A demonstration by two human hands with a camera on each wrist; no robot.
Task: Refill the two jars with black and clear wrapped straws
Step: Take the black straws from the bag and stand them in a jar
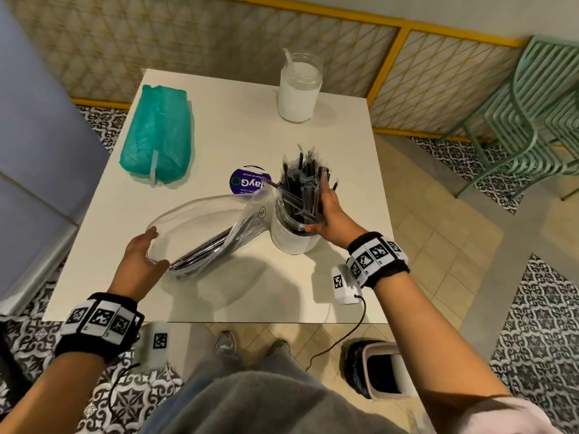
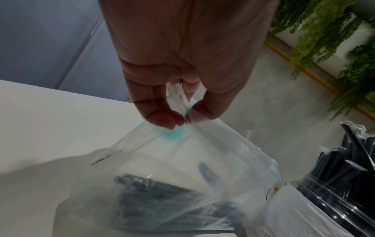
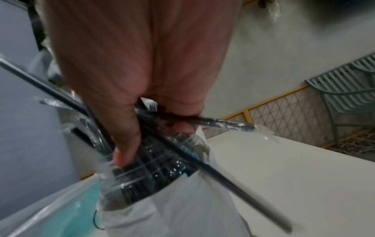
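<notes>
A paper-wrapped jar [image 1: 291, 236] stands mid-table, packed with black wrapped straws [image 1: 300, 186]. My right hand [image 1: 319, 205] grips that bundle at the jar's mouth; in the right wrist view my right hand [image 3: 152, 142] has thumb and fingers curled round the straws [image 3: 202, 123] above the jar [image 3: 146, 179]. My left hand [image 1: 153, 249] pinches the rim of a clear plastic bag [image 1: 200, 227] lying left of the jar, with more black straws [image 1: 203, 250] inside. The left wrist view shows my left hand [image 2: 185, 113] pinching the bag [image 2: 202, 152]. A second jar [image 1: 299, 89] of clear wrapped straws stands at the back.
A teal plastic bag [image 1: 156, 136] lies at the table's back left and a round purple lid [image 1: 247, 180] behind the near jar. A white tagged device [image 1: 343, 285] sits at the front edge. A bin [image 1: 382, 371] stands on the floor; green chairs [image 1: 532, 120] at right.
</notes>
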